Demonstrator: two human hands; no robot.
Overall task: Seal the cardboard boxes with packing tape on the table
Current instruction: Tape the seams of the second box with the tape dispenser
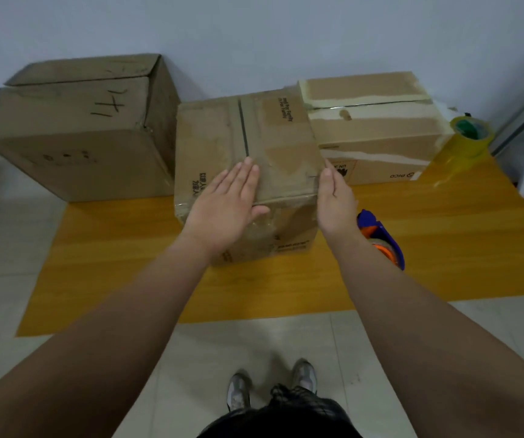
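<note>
Cardboard box in the middle (216,137) sitting on the wooden table (444,232), both hands pressing on it.

The left hand (225,207) is lying flat on the near edge of the box top, fingers straight and held together, thumb reaching over the front face. The right hand (336,200) is standing edge-on against the box's near right corner, fingers straight and together, gripping nothing. A larger box (74,131) is sitting to its left and a taped box (374,128) behind on the right, touching it. A blue tape dispenser (387,238) is lying beneath the right forearm, and a roll of yellow tape (470,135) is resting beside the taped box.
</note>
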